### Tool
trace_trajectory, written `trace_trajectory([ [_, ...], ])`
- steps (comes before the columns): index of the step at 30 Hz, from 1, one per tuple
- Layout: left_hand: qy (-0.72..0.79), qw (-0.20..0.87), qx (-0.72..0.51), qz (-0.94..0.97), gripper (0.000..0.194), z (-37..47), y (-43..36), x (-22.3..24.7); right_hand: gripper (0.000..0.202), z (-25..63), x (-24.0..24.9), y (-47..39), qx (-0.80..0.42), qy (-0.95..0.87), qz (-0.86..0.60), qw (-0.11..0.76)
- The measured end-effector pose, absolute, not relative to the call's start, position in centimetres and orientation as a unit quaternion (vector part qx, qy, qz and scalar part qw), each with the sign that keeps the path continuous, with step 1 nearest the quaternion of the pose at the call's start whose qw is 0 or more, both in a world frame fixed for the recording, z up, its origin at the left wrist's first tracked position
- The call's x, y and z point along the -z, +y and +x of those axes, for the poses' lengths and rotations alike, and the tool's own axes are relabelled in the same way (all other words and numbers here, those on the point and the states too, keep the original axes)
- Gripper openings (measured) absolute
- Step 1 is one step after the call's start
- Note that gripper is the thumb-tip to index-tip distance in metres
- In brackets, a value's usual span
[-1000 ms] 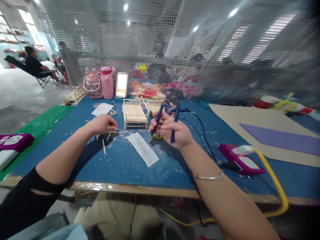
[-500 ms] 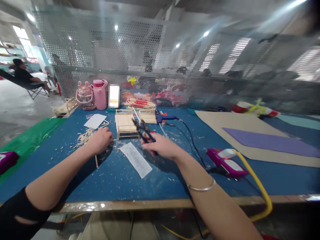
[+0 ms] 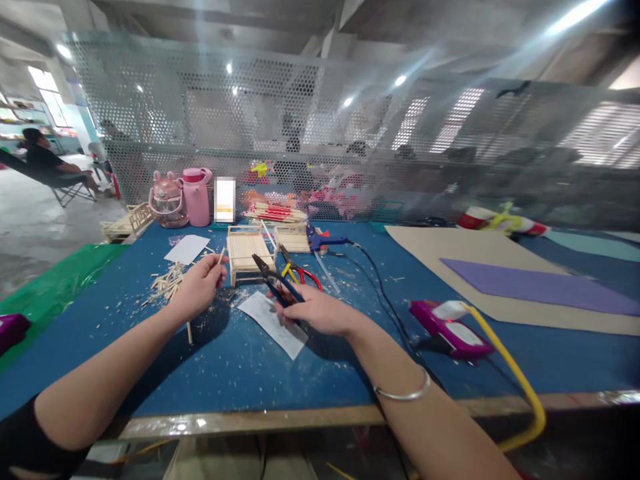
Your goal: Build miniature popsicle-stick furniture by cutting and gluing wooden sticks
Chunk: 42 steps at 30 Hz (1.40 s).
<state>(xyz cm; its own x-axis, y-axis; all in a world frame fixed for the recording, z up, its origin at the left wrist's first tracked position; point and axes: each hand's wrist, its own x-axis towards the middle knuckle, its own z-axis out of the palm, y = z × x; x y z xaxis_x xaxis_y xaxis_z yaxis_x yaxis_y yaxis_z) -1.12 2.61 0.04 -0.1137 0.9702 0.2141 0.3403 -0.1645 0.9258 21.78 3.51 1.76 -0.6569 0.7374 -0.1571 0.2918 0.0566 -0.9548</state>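
My left hand (image 3: 203, 283) pinches a small wooden stick (image 3: 221, 255) upright between thumb and fingertips. My right hand (image 3: 315, 308) is closed round the blue handles of a pair of pliers (image 3: 270, 275), whose dark jaws point up and left. Between and beyond the hands stands a little bed-like frame made of wooden sticks (image 3: 247, 250). Under the pliers lies a white paper strip with faint marks (image 3: 275, 327). Cut stick pieces (image 3: 167, 283) are heaped left of my left hand. Red-and-yellow-handled pliers (image 3: 301, 272) rest behind my right hand.
A blue glue gun (image 3: 327, 241) with its cable lies behind, near a bundle of sticks (image 3: 275, 212). Pink bottles (image 3: 197, 200) stand at the back left. At right are a purple power strip (image 3: 450, 330) and a purple sheet (image 3: 530, 287). A person (image 3: 47, 157) sits far left.
My left hand has risen from the table with a stick in its fingers. The right hand has brought the pliers lower and left, over the paper strip, uncovering the red-and-yellow-handled pliers.
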Motion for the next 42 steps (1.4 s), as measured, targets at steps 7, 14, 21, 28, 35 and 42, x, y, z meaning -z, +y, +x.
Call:
trace_trajectory([
  [7, 0.515, 0.221, -0.322, 0.763, 0.028, 0.0, 1.3, 0.5, 0.024, 22.0, -2.0, 3.9, -0.526, -0.681, -0.441, 0.254],
  [14, 0.379, 0.037, -0.067, 0.922, 0.030, 2.6, -1.3, 1.8, 0.025, 22.2, -1.7, 4.5, -0.506, -0.661, -0.426, 0.355],
  [21, 0.537, -0.001, 0.023, 0.843, 0.021, 4.4, -4.4, 0.5, 0.023, 22.2, -1.9, 4.4, -0.506, -0.656, -0.420, 0.369],
  [28, 0.595, -0.002, -0.036, 0.803, 0.014, 2.0, -1.8, 1.2, 0.020, 22.2, -1.8, 4.4, -0.459, -0.706, -0.432, 0.324],
  [35, 0.564, 0.222, -0.385, 0.696, 0.024, 1.7, -1.2, 0.0, 0.031, 22.1, -1.8, 4.0, -0.297, -0.824, -0.414, 0.248],
  [42, 0.441, 0.522, -0.502, 0.530, 0.014, 2.6, -0.7, 0.9, 0.060, 21.9, -1.3, 3.5, -0.206, -0.869, -0.417, 0.169],
])
